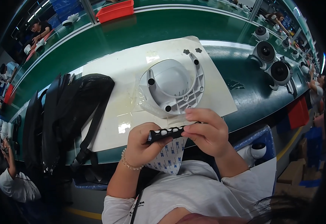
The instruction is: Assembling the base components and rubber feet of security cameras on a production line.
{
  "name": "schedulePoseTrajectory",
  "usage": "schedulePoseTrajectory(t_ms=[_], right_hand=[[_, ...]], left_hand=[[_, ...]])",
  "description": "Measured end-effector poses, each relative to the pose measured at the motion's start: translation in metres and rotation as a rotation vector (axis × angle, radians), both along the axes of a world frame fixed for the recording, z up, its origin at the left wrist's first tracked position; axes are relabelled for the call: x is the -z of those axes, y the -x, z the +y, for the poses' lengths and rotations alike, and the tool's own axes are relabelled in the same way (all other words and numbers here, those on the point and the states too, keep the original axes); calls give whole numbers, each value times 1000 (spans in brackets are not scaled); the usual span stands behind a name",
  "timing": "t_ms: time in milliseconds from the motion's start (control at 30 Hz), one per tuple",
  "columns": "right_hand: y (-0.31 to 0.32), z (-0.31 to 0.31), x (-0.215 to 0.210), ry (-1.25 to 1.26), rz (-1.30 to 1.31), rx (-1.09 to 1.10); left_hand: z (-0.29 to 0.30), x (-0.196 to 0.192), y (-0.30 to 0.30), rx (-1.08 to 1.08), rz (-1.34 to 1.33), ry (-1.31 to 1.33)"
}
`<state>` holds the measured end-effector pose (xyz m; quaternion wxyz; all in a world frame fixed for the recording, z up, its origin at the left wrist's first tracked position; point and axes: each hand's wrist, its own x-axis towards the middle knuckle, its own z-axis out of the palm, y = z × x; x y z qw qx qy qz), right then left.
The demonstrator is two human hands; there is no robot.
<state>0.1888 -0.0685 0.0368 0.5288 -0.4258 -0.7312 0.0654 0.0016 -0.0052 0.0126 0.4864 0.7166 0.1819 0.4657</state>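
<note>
Head view shows me both hands pinching a narrow black strip dotted with white round pads (167, 132): left hand (142, 143) curled around its left end, right hand (207, 130) fingertips pressed on its right end, just below the white plastic dome housing (172, 87) on the white mat (114, 74)

I am sitting at a factory assembly line: a green conveyor belt (140, 33) is carrying identical camera units (265, 52) past seated workers (40, 30).

Counts on the green worktop

One white dome housing (175, 86) lay on one white mat (114, 74); one black strip (167, 132) was held; three round camera units (265, 52) stood by the worktop's right edge; one black backpack (69, 112) sat left
</note>
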Motion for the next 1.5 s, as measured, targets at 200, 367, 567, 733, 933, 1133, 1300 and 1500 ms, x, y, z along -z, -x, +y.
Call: schedulePoseTrajectory(t_ms=[200,367,567,733,933,1133,1300,1500], right_hand=[[-8,-3,2,-116,77,101],[-15,-3,7,97,368,-17],[-6,-9,13,177,419,-215],[-6,-14,4,420,627,-215],[-16,-14,3,137,185,-125],[-7,-11,8,-120,315,-214],[11,-3,-3,-140,43,-103],[12,-4,2,-223,-123,-48]], left_hand=[[1,3,6,-39,106,61],[3,7,6,-31,56,-37],[0,1,4,-37,67,-6],[2,1,3,-64,85,-110],[1,2,2,-64,107,-120],[1,2,2,-78,124,-122],[1,2,1,-90,137,-193],[0,0,0,-126,176,-196]])
